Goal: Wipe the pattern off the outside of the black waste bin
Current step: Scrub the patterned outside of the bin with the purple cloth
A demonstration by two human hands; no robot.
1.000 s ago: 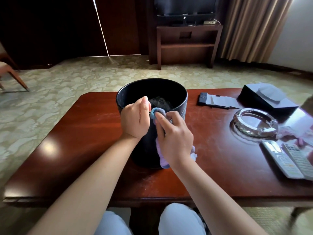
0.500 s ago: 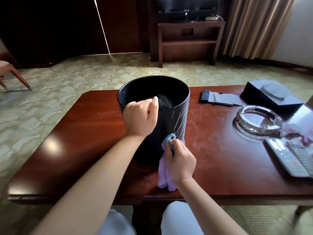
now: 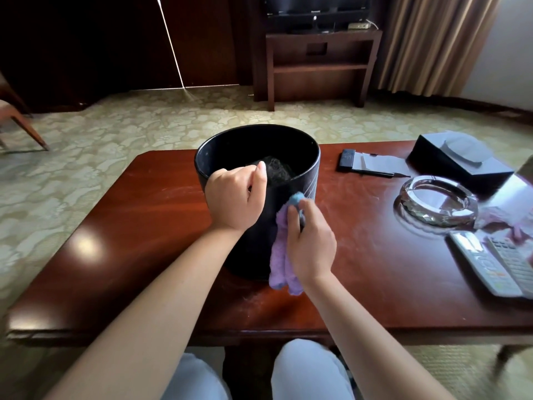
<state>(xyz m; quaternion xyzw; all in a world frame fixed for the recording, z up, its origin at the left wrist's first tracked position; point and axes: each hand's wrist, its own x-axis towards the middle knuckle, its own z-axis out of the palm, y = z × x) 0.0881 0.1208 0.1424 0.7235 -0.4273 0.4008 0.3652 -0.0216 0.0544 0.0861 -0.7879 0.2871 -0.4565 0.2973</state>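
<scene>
A black waste bin [image 3: 305,157] stands upright on the dark red wooden table [image 3: 144,220]. Thin white lines of the pattern [image 3: 310,183] show on its right outer wall. My left hand [image 3: 235,197] grips the bin's near rim, thumb over the edge. My right hand [image 3: 310,241] holds a purple and blue cloth [image 3: 281,255] against the bin's near right side, about halfway up. The cloth's loose end hangs down to the tabletop. Something dark lies inside the bin.
To the right on the table are a glass ashtray [image 3: 437,200], two remote controls [image 3: 501,264], a dark tissue box [image 3: 458,160] and a black notepad holder with a pen [image 3: 366,164]. A TV stand [image 3: 320,62] is beyond, a chair leg [image 3: 26,125] at left.
My right hand ran the cloth down the bin's side from the rim, then came back up a little and rightward. My left hand kept its hold on the rim.
</scene>
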